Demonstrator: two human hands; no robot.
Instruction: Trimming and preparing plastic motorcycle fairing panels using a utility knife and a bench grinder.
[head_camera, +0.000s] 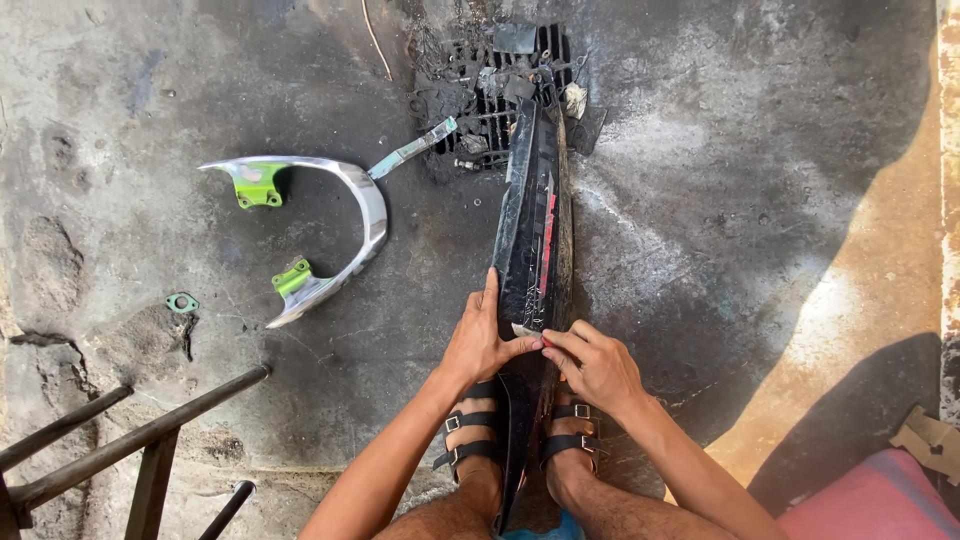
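A long black panel (535, 220) with a red stripe lies lengthwise on the dirty concrete floor, running from a floor drain toward me and passing between my sandalled feet. My left hand (482, 340) rests flat against the panel's left edge, thumb reaching across to a pale sticker (527, 329) on it. My right hand (597, 366) pinches at the same sticker from the right with fingertips together. Both hands touch the panel near its near end.
A curved chrome grab rail (345, 215) with green brackets lies to the left. A small green gasket (182, 302) sits further left. A clogged floor drain grate (490, 90) is at the top. Dark metal bars (140, 435) cross the lower left. A pink cushion (880, 500) is lower right.
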